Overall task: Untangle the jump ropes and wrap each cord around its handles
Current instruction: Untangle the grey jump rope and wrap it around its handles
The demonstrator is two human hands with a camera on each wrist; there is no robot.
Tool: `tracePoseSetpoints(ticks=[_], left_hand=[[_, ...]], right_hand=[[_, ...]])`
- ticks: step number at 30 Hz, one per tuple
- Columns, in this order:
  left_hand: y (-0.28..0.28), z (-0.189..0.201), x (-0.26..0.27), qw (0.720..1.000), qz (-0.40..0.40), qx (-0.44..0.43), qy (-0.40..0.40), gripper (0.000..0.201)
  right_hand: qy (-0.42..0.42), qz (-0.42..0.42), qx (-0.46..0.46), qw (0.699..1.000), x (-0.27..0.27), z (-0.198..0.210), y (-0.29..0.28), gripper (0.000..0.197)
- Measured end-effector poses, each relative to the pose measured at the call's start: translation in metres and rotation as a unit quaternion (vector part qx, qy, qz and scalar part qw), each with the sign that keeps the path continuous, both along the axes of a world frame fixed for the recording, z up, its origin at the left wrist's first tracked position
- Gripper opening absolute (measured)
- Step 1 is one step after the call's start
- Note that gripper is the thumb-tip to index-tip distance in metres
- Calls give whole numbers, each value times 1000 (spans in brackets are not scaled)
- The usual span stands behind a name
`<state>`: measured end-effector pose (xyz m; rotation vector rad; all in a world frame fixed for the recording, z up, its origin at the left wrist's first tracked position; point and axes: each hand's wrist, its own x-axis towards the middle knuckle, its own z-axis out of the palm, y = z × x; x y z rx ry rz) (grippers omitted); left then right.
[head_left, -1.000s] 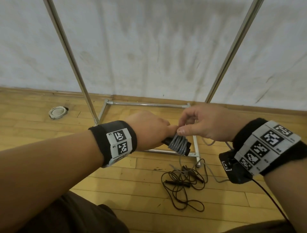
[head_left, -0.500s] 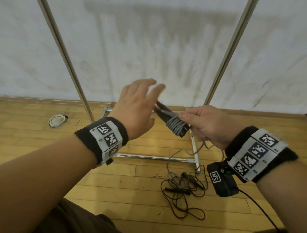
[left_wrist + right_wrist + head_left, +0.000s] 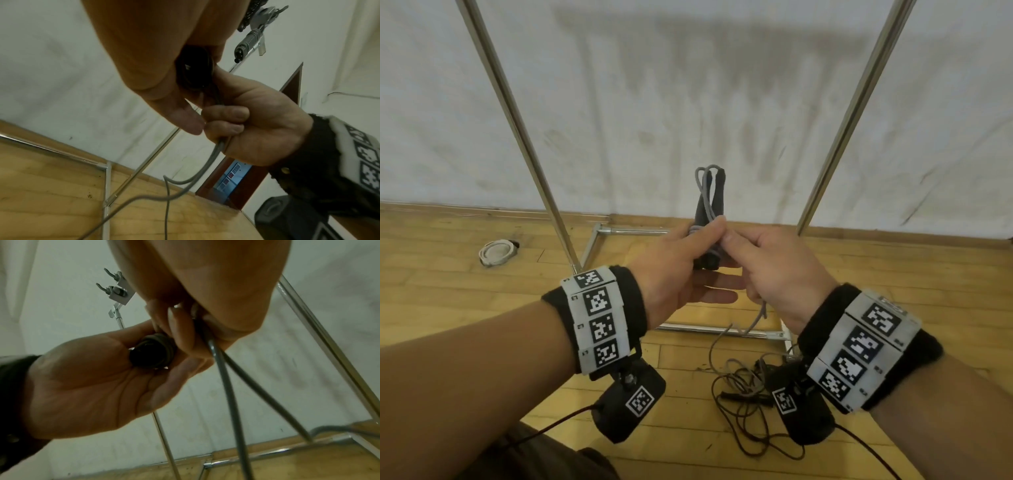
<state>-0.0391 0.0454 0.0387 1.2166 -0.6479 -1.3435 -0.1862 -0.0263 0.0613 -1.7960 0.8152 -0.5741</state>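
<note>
Our left hand (image 3: 671, 270) now grips the upright handles (image 3: 709, 202); right hand (image 3: 777, 270) pinches the grey cord (image 3: 224, 374). Wraps are probably hidden behind fingers. Black rope (image 3: 750, 404) remains on the floor.

Smudged white wall (image 3: 688, 102), wooden plank floor (image 3: 431, 308), metal rack frame (image 3: 517, 113)

You are in a gym-like or studio room: a pale wooden strip floor (image 3: 465, 301) meets a scuffed white wall (image 3: 688, 102) at twelve o'clock. A chrome tube rack (image 3: 524, 130) stands against that wall, and a coiled white cord (image 3: 494, 253) lies at ten o'clock.
</note>
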Motion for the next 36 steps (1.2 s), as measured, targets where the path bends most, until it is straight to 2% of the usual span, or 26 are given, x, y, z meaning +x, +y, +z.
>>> tracePoseSetpoints(ticks=[5,10,12,14,16,19,21,24,26,27,29,31,33,34,36], left_hand=[[2,6,14,999,-27,-13,-29,36],[1,12,29,996,-12,-50,-75,29],[1,16,37,995,-2,-66,-69,21],[2,19,44,996,-12,-79,-46,18],[4,23,46,996,-36,-83,-13,20],[5,25,47,993,-78,-92,8,15],[6,27,49,988,-118,-105,-3,12],[10,28,54,968,-228,-91,-49,11],[13,29,54,935,-312,-48,-160,20],[14,28,50,907,-345,-21,-239,21],[15,24,39,828,-391,33,-400,21],[16,15,23,749,-414,81,-510,23],[17,2,10,698,-417,124,-569,34],[17,-3,6,682,-415,144,-584,42],[16,-10,4,669,-409,167,-598,54]], right_hand=[[79,62,-52,994,-6,5,-8,33],[67,58,-79,993,-6,11,-16,27],[78,65,-96,990,-8,14,-21,28],[77,101,-65,990,-10,14,-24,32],[74,141,-32,987,-13,13,-26,34],[114,201,-30,973,-19,13,-31,32],[157,229,-33,960,-23,10,-37,28],[221,254,-33,941,-32,4,-48,22],[250,260,-25,932,-35,0,-54,15],[275,263,-38,924,-35,-2,-56,13],[342,264,-73,899,-29,-6,-56,10],[374,246,-86,890,-22,-8,-55,16],[375,232,-123,889,-15,-4,-51,16],[378,233,-147,884,-13,0,-48,16],[378,234,-187,876,-8,7,-39,18]])
